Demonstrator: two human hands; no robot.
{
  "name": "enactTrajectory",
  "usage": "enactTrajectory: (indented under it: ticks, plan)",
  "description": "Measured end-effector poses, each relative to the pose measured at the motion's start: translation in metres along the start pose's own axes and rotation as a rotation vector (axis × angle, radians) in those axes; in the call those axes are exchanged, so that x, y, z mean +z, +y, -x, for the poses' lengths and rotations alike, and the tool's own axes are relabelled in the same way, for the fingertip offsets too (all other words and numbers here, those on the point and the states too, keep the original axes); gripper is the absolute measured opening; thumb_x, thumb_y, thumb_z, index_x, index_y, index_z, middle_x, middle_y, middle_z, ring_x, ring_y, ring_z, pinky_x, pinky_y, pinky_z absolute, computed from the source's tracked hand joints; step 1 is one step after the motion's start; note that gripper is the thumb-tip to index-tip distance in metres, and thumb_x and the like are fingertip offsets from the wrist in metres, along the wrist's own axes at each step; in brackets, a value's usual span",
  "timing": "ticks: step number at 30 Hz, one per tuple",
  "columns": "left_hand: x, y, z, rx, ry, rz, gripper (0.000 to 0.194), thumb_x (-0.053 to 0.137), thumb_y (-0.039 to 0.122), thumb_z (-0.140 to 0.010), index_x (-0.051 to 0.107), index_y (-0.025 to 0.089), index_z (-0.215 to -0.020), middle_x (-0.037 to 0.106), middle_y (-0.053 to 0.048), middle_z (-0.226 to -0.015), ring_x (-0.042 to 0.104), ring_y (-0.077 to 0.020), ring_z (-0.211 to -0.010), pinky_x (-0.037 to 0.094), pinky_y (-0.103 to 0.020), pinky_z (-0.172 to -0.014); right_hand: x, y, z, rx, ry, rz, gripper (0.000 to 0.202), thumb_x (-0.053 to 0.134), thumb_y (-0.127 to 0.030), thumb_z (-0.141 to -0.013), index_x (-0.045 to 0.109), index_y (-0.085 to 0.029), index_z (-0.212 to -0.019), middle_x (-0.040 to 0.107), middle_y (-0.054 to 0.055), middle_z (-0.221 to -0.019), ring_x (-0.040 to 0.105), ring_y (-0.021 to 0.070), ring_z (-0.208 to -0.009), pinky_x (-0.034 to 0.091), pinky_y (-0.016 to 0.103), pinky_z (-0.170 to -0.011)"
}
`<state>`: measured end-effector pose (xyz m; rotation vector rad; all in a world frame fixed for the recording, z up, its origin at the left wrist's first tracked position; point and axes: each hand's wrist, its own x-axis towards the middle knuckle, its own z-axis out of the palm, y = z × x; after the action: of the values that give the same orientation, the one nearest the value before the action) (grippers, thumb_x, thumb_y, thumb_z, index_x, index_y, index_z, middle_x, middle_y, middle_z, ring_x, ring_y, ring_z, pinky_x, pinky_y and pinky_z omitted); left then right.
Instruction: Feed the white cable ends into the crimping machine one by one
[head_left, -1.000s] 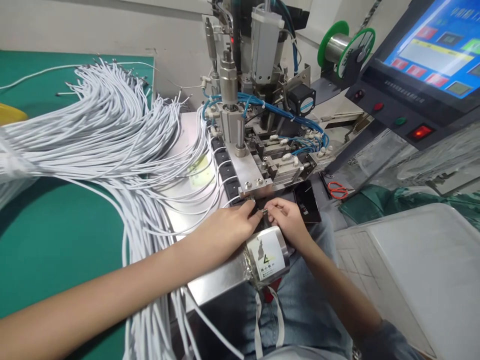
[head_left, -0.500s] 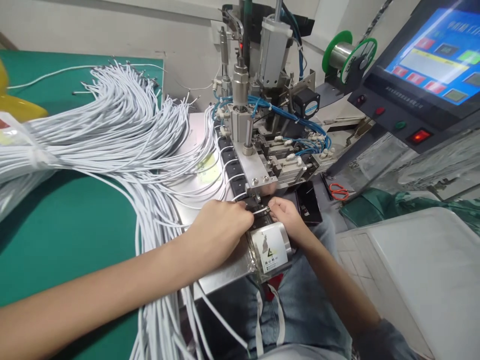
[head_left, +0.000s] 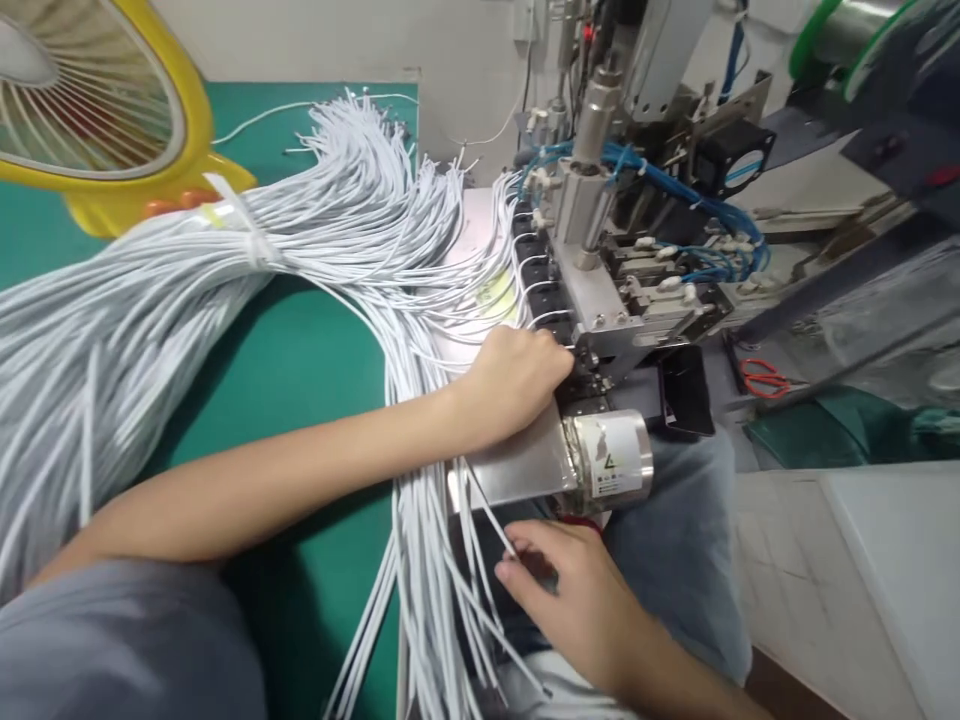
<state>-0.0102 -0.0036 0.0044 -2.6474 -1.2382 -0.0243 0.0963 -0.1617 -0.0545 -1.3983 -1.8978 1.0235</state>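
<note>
My left hand (head_left: 521,380) is closed in a fist at the near end of the machine's black cable fixture (head_left: 534,270). Its fingertips point down and are hidden, so what they hold cannot be made out. Lower down, in front of my lap, my right hand (head_left: 574,590) has thumb and forefinger at the end of a white cable (head_left: 491,510), which appears pinched between the tips. This cable hangs from the loose strand of white cables (head_left: 427,560) over the table edge. Several white cables lie side by side in the fixture, beyond my left hand.
A large tied bundle of white cables (head_left: 352,220) lies on the green mat (head_left: 315,380), near a yellow fan (head_left: 199,110). The soldering-type machine (head_left: 585,200) stands behind the fixture. A labelled metal cylinder (head_left: 615,455), a black tray (head_left: 684,390) and orange-handled scissors (head_left: 763,378) are at right.
My right hand has left the fixture and moved down to a hanging cable end. My left hand stays at the fixture, slightly farther along. The view has swung left, showing the fan.
</note>
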Motion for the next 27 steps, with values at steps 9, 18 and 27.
enactTrajectory:
  ticks: [9,18,27]
  plan:
    - [-0.017,0.016,0.013,0.302,0.246,0.482,0.040,0.041,0.038,-0.091,0.062,0.013,-0.068,0.057,-0.003,-0.061,0.052,-0.0123,-0.054,0.027,-0.025,-0.045,-0.066,0.006,-0.026,0.084,0.230,-0.223,0.006,0.059,-0.020,-0.078,0.062,-0.017,-0.082,0.062,0.001,-0.070,0.059,0.0114,-0.062,0.047,0.020,-0.056]
    - [-0.005,0.011,0.004,0.428,0.323,1.020,0.017,0.048,0.015,-0.088,0.065,0.013,-0.090,0.060,-0.004,-0.075,0.055,-0.0091,-0.067,0.041,-0.019,-0.061,-0.095,0.020,-0.056,-0.064,0.380,-0.720,0.010,0.065,-0.023,-0.077,0.066,-0.021,-0.087,0.064,0.000,-0.072,0.058,0.0100,-0.059,0.048,0.021,-0.054]
    - [-0.009,0.008,0.003,0.414,0.287,1.096,0.017,0.049,0.012,-0.087,0.065,0.014,-0.092,0.060,-0.001,-0.069,0.055,-0.0079,-0.064,0.040,-0.017,-0.058,-0.094,0.024,-0.063,-0.244,0.430,-0.622,0.012,0.058,-0.022,-0.084,0.070,-0.021,-0.084,0.058,0.001,-0.073,0.052,0.0092,-0.061,0.041,0.022,-0.053]
